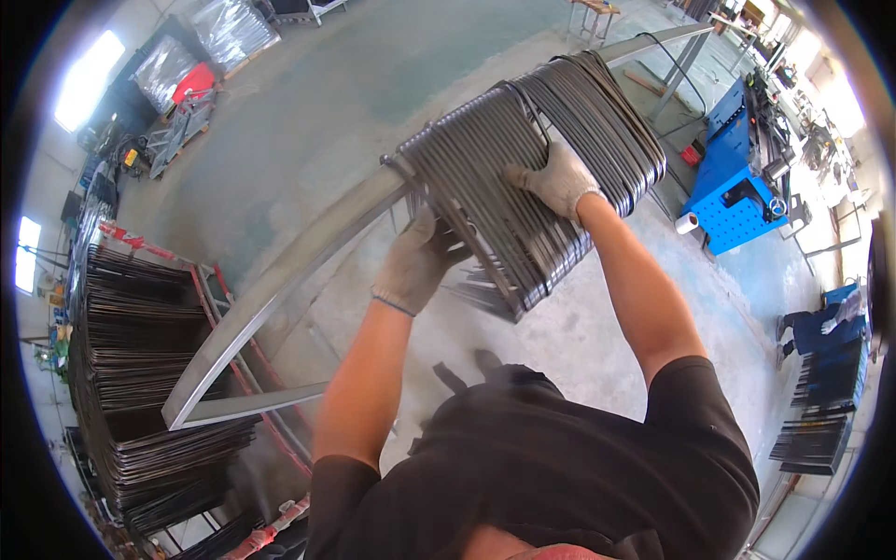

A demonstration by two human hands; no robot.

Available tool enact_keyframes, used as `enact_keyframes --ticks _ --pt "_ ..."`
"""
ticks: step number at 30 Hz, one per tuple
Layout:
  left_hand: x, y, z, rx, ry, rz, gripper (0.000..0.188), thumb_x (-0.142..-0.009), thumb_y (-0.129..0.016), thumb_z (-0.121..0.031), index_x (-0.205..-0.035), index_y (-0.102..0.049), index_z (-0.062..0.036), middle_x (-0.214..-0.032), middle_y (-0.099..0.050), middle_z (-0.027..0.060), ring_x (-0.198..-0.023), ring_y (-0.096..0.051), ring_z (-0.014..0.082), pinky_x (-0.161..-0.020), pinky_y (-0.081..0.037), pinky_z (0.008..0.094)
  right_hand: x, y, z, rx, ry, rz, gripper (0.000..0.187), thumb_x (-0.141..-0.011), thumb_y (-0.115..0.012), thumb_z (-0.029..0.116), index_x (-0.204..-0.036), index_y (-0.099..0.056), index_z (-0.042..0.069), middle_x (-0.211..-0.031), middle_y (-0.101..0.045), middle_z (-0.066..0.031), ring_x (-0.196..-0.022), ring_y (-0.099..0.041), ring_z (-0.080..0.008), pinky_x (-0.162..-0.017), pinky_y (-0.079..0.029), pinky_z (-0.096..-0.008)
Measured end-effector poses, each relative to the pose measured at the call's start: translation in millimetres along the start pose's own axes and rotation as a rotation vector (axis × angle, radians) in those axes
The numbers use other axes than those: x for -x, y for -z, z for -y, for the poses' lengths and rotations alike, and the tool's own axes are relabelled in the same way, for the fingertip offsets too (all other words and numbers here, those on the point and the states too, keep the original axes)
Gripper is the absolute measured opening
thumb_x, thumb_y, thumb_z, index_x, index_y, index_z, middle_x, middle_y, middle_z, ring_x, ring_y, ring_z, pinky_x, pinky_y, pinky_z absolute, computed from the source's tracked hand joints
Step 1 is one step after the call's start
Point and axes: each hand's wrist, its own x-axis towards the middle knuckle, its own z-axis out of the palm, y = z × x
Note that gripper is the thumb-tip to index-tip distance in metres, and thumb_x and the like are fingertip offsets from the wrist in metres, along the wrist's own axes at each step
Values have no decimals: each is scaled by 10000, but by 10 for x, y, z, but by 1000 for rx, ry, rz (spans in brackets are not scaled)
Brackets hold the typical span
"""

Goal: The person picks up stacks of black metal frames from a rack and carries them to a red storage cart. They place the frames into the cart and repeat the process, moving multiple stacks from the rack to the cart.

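A row of dark bent-rod metal frames [476, 149] with rounded corners hangs side by side over a grey steel rail [327, 229]. A narrow gap splits the row near its middle. My right hand [560, 182], in a pale knitted glove, grips the frames at this gap. Its thumb lies across the rods to the left, and its fingertips are partly hidden. My left hand [413, 261], gloved the same way, is beside the left end of the row. Its fingers are apart, with darkened tips close to the outermost frame; whether they touch it I cannot tell.
At left, a red-and-white rack [210, 299] stands by a large stack of dark frames [140, 373]. A blue workbench [737, 201] with tools is at right. More dark frames [812, 443] stand at lower right. Wrapped pallets [229, 37] are at far left.
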Motion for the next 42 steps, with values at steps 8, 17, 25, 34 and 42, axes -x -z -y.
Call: enact_keyframes --ticks 8,17,25,34,42 --pt "-145 -533 -31 -146 123 -333 466 -1015 -663 -56 -1471 -646 37 -1365 -764 156 -1198 -774 319 -1070 -634 488 -433 -310 -729 -1010 66 321 848 -965 -837 240 -1624 -432 -108 -1414 -665 -287 -1230 -730 -355 -1118 -593 -441" --pt "49 -424 -62 -147 36 -288 483 -985 -656 -46 -1457 -652 59 -1299 -788 177 -1098 -813 303 -1011 -674 444 -195 -318 -444 -439 33 -240 797 -981 -859 274 -1638 -462 63 -1266 -760 -243 -1099 -777 -339 -963 -633 -449" --pt "74 -430 -107 -77 80 -212 479 -1003 -619 -56 -1462 -646 76 -1292 -790 202 -1125 -807 330 -1023 -666 454 104 -181 -491 177 536 -441 553 -955 -844 343 -1366 -711 -3 -1346 -731 -229 -1294 -666 -456 -1091 -542 -566" --pt "12 -440 11 -18 -39 -226 521 -982 -639 -37 -1491 -620 75 -1345 -774 182 -1165 -789 303 -1089 -626 440 1 -80 -40 -198 107 89 826 -980 -878 356 -1558 -523 -115 -1359 -749 -271 -1263 -753 -370 -1145 -568 -463" --pt "196 -493 -73 -113 -52 -287 517 -947 -708 -86 -1443 -651 47 -1274 -789 167 -1092 -807 300 -1004 -669 444 -313 -444 -347 -1135 -7 669 505 -890 -835 17 -1354 -668 -91 -1151 -772 -173 -970 -802 -285 -853 -701 -411"
